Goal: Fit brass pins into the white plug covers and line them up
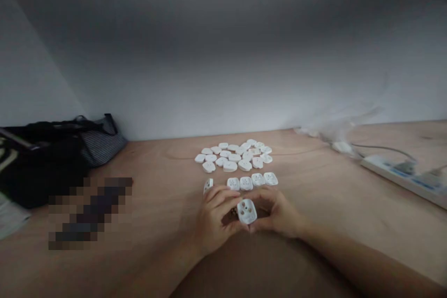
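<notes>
Close to the table's near edge, both my hands are closed around a small white plastic socket piece. Three brass-coloured round contacts show on the side facing me. My left hand grips it from the left, with small brass-coloured bits showing by its fingers; I cannot tell what they belong to. From the right, thumb and fingers of my right hand pinch the same piece. Just beyond my hands lies a row of similar white pieces. One more white piece stands tilted behind my left fingers.
A cluster of several white plastic pieces is spread farther back on the wooden table. At right lie a white power strip and a clear plastic bag. A dark bag and a pixelated dark object are at left.
</notes>
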`<state>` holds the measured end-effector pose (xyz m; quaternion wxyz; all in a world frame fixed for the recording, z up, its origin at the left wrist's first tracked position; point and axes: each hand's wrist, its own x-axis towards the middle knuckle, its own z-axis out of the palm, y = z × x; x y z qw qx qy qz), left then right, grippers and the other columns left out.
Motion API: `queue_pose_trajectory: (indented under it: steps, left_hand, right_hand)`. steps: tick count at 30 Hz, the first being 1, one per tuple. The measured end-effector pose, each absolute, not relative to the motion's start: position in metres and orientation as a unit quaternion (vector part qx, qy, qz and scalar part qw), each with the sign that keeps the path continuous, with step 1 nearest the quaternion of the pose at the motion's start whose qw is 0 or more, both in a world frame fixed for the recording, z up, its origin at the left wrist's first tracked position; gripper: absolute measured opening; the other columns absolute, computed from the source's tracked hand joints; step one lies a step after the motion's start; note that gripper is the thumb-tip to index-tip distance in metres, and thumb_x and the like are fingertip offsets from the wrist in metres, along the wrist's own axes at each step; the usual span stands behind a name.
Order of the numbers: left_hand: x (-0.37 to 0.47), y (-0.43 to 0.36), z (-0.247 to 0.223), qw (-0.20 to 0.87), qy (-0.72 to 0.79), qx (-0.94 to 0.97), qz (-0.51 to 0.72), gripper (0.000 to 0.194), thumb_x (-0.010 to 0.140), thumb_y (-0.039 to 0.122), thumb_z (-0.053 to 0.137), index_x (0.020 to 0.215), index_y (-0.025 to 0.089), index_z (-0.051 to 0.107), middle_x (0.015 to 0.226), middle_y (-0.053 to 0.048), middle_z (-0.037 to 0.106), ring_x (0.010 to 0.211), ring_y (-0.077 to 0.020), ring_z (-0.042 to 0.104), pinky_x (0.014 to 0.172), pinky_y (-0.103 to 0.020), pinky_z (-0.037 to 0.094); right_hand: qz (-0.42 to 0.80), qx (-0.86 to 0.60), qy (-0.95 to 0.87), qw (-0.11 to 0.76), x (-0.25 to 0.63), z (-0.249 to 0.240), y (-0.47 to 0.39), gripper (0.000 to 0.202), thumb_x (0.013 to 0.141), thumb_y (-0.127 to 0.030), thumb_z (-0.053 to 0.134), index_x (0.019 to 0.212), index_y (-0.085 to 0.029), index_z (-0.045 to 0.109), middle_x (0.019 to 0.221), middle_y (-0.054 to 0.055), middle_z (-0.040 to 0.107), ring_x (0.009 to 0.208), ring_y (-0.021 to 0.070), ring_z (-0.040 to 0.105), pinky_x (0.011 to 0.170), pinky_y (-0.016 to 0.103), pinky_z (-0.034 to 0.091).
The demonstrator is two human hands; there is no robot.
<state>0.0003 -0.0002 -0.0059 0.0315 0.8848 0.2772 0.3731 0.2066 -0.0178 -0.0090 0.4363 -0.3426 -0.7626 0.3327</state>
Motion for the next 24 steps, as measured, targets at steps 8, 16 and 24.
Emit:
queue_pose_trajectory:
  steps: [8,16,24]
  left_hand:
    - [-0.025,0.026,-0.001,0.030,0.388,0.841,0.376,0.057,0.072,0.040,0.069,0.122,0.022,0.048,0.122,-0.010,0.053,0.113,-0.0297,0.047,0.094,-0.049,0.038]
    - [-0.061,0.067,-0.012,0.212,0.427,0.824,0.307,0.065,0.079,0.034,0.061,0.135,0.018,0.033,0.131,-0.011,0.050,0.123,-0.0286,0.044,0.103,-0.046,0.033]
    - [-0.060,0.064,-0.014,0.234,0.414,0.822,0.313,0.062,0.078,0.028,0.061,0.134,0.019,0.035,0.132,-0.011,0.049,0.123,-0.0275,0.044,0.104,-0.047,0.032]
  right_hand:
    - [0.352,-0.379,-0.720,0.463,0.209,-0.009,0.001,0.042,0.066,-0.029,0.073,0.103,-0.019,0.056,0.099,0.005,0.065,0.091,0.0214,0.061,0.079,0.036,0.049]
    - [0.122,-0.491,-0.794,0.336,0.179,0.012,0.043,0.043,0.072,-0.040,0.064,0.111,-0.022,0.060,0.096,0.006,0.066,0.095,0.0255,0.057,0.086,0.041,0.039]
    - [0.078,-0.475,-0.835,0.265,0.142,0.006,0.060,0.044,0.070,-0.043,0.064,0.112,-0.030,0.057,0.095,0.003,0.068,0.098,0.0282,0.054,0.088,0.048,0.027]
